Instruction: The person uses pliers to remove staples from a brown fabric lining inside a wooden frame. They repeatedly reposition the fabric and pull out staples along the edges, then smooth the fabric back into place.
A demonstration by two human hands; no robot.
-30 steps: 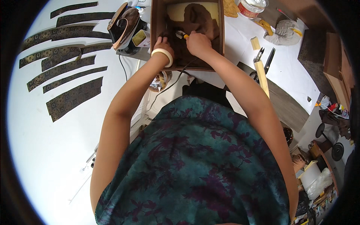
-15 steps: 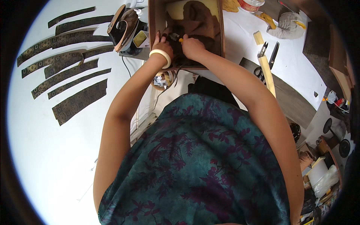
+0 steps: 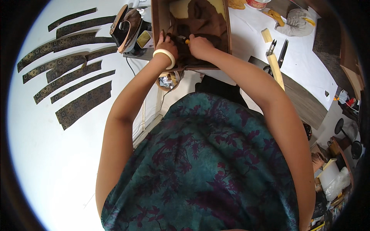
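Right grip [image 3: 201, 47] wrapped on yellow-handled tool [image 3: 187, 41]; tool shows just left of it, inside brown box [image 3: 162, 16]. Left grip [image 3: 168, 48] near it, at box's left side; can't tell if it's holding anything. Brown cloth [image 3: 202, 27] lies beyond right grip. Iron [image 3: 131, 29] left of left grip.

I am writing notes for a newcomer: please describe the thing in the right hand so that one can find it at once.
At the top of the picture is a brown box. Inside it, over dark brown cloth, the right hand grips a tool, mostly hidden. Its bright orange-yellow part, beside the fist, sets it apart from the cloth.
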